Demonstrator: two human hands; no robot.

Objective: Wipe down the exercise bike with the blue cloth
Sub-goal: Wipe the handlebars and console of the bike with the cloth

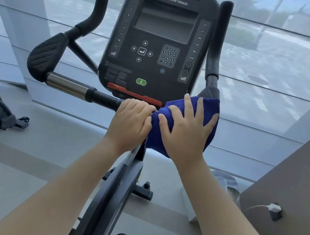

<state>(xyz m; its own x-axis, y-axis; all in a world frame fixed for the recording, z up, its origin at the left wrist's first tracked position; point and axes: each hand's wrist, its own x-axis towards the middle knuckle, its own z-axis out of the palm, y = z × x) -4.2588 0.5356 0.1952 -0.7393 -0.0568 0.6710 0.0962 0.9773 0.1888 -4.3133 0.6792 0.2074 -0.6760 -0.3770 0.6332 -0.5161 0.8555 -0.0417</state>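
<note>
My left hand [129,121] grips the handlebar [102,97]; my right hand [186,130], spread flat, should press the blue cloth [210,108] firmly round it.

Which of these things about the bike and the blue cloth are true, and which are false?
1. The right hand presses flat on the blue cloth. True.
2. The left hand touches nothing. False: it grips the handlebar.
3. The console screen is lit up. False: it is dark.
4. A green button sits below the screen. True.
5. The blue cloth lies on the floor. False: it is draped over the handlebar.
</note>
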